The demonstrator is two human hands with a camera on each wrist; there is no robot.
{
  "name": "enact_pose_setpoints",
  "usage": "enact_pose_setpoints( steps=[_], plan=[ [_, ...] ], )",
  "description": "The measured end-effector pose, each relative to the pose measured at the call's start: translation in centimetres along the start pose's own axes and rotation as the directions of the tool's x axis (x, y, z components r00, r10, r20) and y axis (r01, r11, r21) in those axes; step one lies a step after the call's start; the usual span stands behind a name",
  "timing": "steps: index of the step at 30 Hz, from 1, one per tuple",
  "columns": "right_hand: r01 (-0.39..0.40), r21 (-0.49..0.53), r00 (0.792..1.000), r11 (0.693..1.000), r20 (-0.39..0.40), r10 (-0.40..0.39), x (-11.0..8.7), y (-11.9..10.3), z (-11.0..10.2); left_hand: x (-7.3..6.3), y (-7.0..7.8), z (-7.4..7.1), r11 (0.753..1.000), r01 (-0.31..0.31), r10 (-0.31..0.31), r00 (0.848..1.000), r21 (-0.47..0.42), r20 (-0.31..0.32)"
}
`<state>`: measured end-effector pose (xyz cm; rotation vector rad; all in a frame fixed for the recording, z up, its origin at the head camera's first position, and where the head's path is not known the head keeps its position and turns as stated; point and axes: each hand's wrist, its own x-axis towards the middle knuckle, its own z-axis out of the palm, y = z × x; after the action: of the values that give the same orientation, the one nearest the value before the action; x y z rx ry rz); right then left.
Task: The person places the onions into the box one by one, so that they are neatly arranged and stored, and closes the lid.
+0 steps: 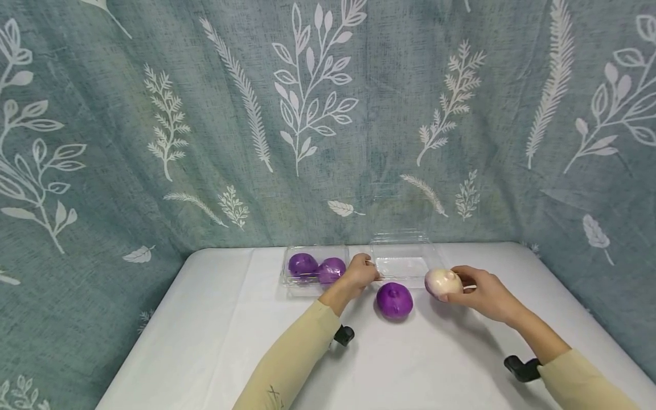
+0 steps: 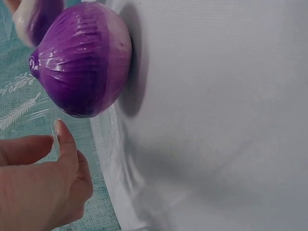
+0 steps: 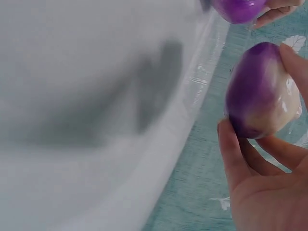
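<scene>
My right hand holds a purple-and-white onion above the table, its fingers and thumb around the sides. In the right wrist view the onion shows a purple side and a pale side. Farther left, my left hand pinches the near-left edge of an open clear plastic container between thumb and fingers. A second, deep purple onion sits on the table between the hands, its pointed tip plain in the left wrist view. Part of the container is hidden by the left hand.
Left of the left hand stands another clear plastic container with two purple onions inside. A white cloth covers the table. Behind its back edge hangs a green-blue leaf-patterned curtain. Black wrist-camera mounts show beneath the forearms.
</scene>
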<state>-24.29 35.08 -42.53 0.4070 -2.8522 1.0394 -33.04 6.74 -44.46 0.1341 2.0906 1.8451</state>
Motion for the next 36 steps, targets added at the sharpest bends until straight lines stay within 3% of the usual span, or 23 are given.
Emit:
enact_pose_setpoints(
  steps=[4,9,21,36],
  plan=[
    [0.053,-0.036,0.997,0.998,-0.048,-0.054,1.1,-0.6,-0.1,0.0,0.0,0.0,1.0,0.012,-0.012,1.0,0.0,-0.004],
    [0.06,-0.085,0.995,0.995,-0.074,-0.066,2.5,-0.9,0.3,0.1,0.0,0.1,1.0,-0.011,0.01,1.0,-0.019,-0.006],
    [0.064,-0.069,0.995,0.996,-0.066,-0.069,5.4,-1.7,1.8,0.3,0.0,0.2,1.0,-0.003,0.002,1.0,-0.02,-0.028],
    [0.045,-0.044,0.998,0.998,-0.041,-0.046,8.8,-1.6,4.2,0.7,-0.6,0.2,0.994,-0.054,0.05,0.998,-0.097,-0.039]
  ],
)
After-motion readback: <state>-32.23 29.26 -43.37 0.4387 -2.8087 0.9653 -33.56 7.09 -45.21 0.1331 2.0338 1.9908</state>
